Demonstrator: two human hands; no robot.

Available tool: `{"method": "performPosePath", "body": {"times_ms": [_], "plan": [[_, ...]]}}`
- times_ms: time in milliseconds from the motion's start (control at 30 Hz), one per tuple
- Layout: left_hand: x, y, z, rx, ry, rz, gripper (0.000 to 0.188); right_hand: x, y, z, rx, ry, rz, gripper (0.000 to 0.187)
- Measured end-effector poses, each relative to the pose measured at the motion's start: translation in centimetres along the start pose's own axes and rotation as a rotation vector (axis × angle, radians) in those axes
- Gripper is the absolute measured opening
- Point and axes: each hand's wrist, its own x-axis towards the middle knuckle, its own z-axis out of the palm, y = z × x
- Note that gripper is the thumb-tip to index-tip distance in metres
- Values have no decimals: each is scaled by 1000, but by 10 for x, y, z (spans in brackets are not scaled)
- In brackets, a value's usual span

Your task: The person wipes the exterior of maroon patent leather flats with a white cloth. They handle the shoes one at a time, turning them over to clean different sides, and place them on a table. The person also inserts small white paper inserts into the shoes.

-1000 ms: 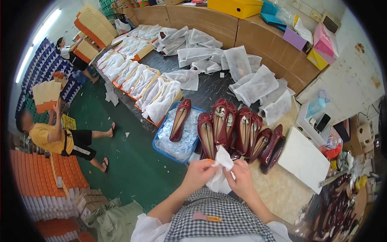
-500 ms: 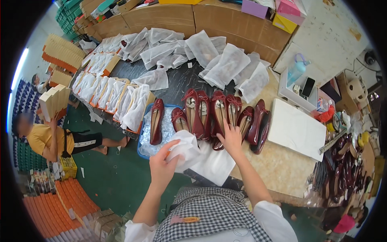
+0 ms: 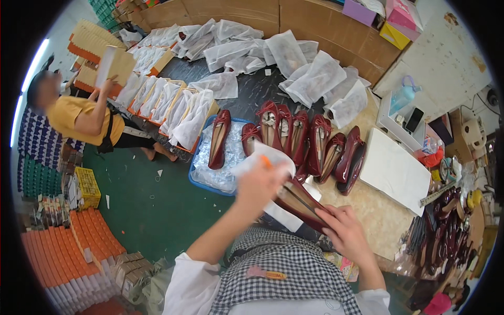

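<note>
- i'm watching the right hand point(image 3: 344, 233) pinching one dark red shoe point(image 3: 302, 206) near one end, thumb pressing inside its opening, fingers wrapping the outside.
- that shoe is lying tilted between both hands, over the near table edge, its far end passing behind the left hand.
- the left hand point(image 3: 260, 186) is showing blurred; i'm judging its fingers to be gripping a bunched white cloth point(image 3: 253, 157), with something orange glinting at the fingertips.
- i'm not able to tell whether the cloth is touching the shoe.
- done, as far as i'm seeing: several pale pouches point(image 3: 317, 76) are lying across the far table, some with dark shapes showing through.
- white bundles point(image 3: 191, 119) are also filling boxes point(image 3: 212, 109) at the left; i'm not making out what they are holding.
- left, i'm judging: a row of bare red shoes point(image 3: 319, 142) is sitting just beyond the hands, none of them wearing a pouch.
- another bare shoe point(image 3: 220, 139) is resting on clear plastic in the blue tray point(image 3: 210, 189).
- so i'm reckoning the work is standing partway, with the held shoe being handled unbagged.
</note>
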Motion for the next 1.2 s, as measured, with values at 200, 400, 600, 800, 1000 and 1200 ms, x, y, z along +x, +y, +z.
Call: {"method": "performPosePath", "body": {"times_ms": [200,400,600,800,1000,1200], "plan": [[-59,32,5,21,113,226,44,113,7,80,1405,76,435,51],[-37,-124,-13,69,194,-320,54,259,-68,53,1250,218,-274,55],[-23,-255,50,459,27,-460,45,176,-6,93,893,73,79,29],[11,-246,51,-34,144,-430,28,61,49,82,808,269,472,28],[83,-101,57,-387,109,-163,42,10,66,98,846,334,562,27],[116,-52,171,-112,-121,-400,46,3,65,96,658,199,423,27]]}}
